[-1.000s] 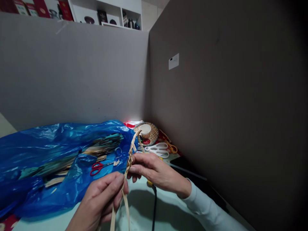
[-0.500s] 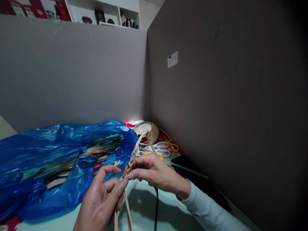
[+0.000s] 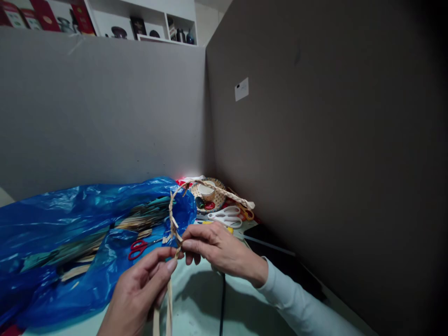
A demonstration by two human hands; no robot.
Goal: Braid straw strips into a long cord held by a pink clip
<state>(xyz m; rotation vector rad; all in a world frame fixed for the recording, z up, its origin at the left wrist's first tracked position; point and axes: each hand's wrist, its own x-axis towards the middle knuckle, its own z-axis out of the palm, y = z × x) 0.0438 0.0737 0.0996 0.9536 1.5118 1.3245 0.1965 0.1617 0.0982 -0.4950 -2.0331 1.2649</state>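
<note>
A braided straw cord [image 3: 171, 207] rises from between my hands, arches over and ends in a pale tip to the right. My left hand [image 3: 145, 282] is closed, thumb and forefinger pinching the braid at its lower end. Just above that, my right hand [image 3: 219, 249] grips the same braid between thumb and fingers, its other fingers curled. Loose flat straw strands [image 3: 169, 305] hang from the braid below my left hand toward the bottom edge.
A blue plastic bag [image 3: 101, 196] holding bundled straw strips [image 3: 142, 219] lies at left, red scissors [image 3: 137, 249] on it. Behind are a woven basket [image 3: 221, 187], white scissors [image 3: 227, 216] and orange-handled scissors [image 3: 248, 213]. Grey partitions [image 3: 140, 107] rise behind and right. A dark cable [image 3: 223, 303] crosses the table.
The braid's upper part has swung into a wide arch, its pale tip now out to the right. Both hands have shifted slightly left, and the right hand grips nearer the lower end.
</note>
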